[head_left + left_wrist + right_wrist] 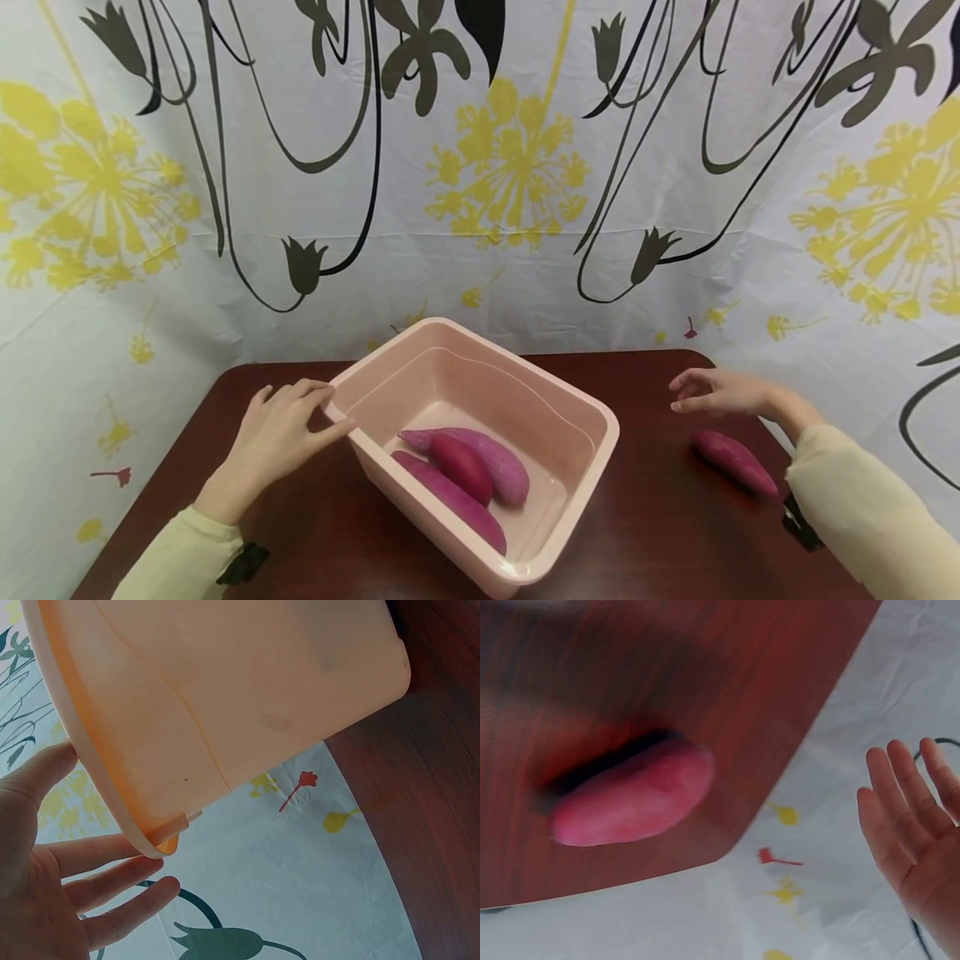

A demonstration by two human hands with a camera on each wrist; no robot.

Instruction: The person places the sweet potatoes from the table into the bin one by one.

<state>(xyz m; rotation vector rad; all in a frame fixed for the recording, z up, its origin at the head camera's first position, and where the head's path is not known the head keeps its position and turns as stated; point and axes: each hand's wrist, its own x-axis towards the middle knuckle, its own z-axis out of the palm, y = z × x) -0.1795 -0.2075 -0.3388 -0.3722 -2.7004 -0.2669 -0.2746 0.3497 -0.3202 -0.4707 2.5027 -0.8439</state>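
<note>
A pink plastic bin (600,433) stands turned at an angle on the table, with three purple sweet potatoes (463,467) lying together inside it. At its left corner, my left hand (273,429) touches the rim with the thumb and fingertips, the fingers fairly straight; the left wrist view shows the bin's outer wall (247,690) beside the thumb and fingers (127,911). Another sweet potato (735,462) lies on the table to the right of the bin. Just beyond and above it hovers my right hand (723,393), holding nothing, fingers loosely bent and apart from it (919,832).
The dark reddish-brown wooden table (637,542) has rounded far corners. Behind and beside it hangs a white cloth (517,283) printed with yellow and grey flowers. The lone sweet potato lies near the table's right edge.
</note>
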